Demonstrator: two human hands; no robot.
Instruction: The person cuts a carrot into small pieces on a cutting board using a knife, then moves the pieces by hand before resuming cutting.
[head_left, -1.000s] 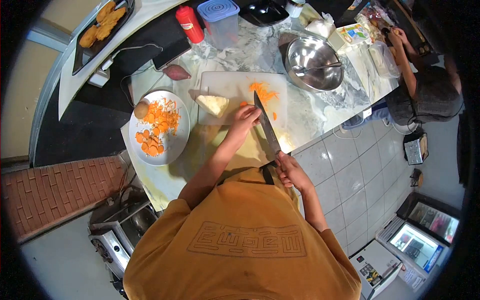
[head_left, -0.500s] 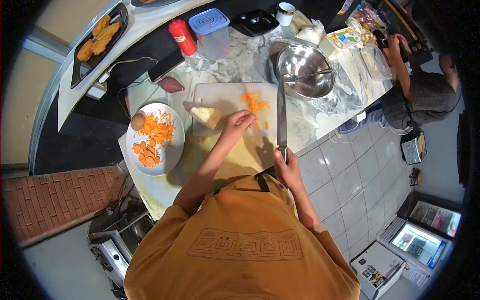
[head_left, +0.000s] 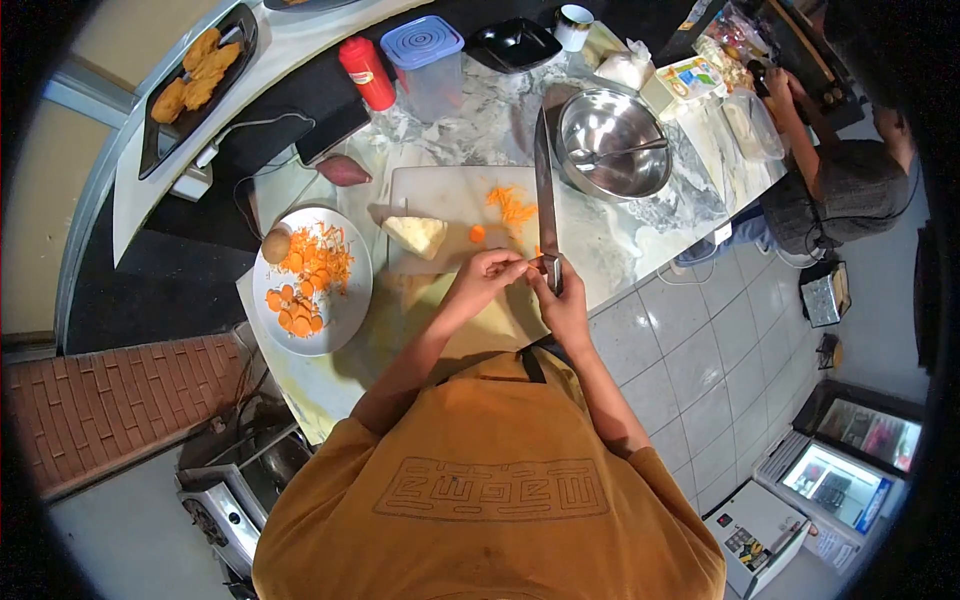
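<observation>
"Knife and hands have shifted since half a second ago: the bare left hand [head_left: 488,280] has drawn back toward the body, and the bare right hand [head_left: 563,300], with the long, grey-bladed knife [head_left: 546,195], has come forward and leftward to meet it."

"How is each hand set?"

"Right one is wrapped around the handle, blade pointing away from the body. Left one has its fingers curled, thumb and fingertips close together just beside the right thumb; whether they pinch anything, I can't tell."

"And around them?"

"A small orange sliver [head_left: 537,251] shows by the handle. Just beyond lies the white rectangular cutting board [head_left: 435,185], the blade passing over its right edge. On it are a heap of thin orange shreds [head_left: 512,206], a round orange slice [head_left: 477,233] and, to the left, a pale wedge-shaped chunk [head_left: 416,235]."

"Farther out?"

"Left of the board, a round white plate [head_left: 346,318] carries more orange slices [head_left: 296,315] and shreds, with a brown rounded lump [head_left: 275,244] at its edge. A purple-red tuber [head_left: 343,170] lies beyond. Right of the board stands a shiny steel bowl [head_left: 595,118] with a spoon [head_left: 640,147] in it; far right is another person [head_left: 840,190]."
</observation>
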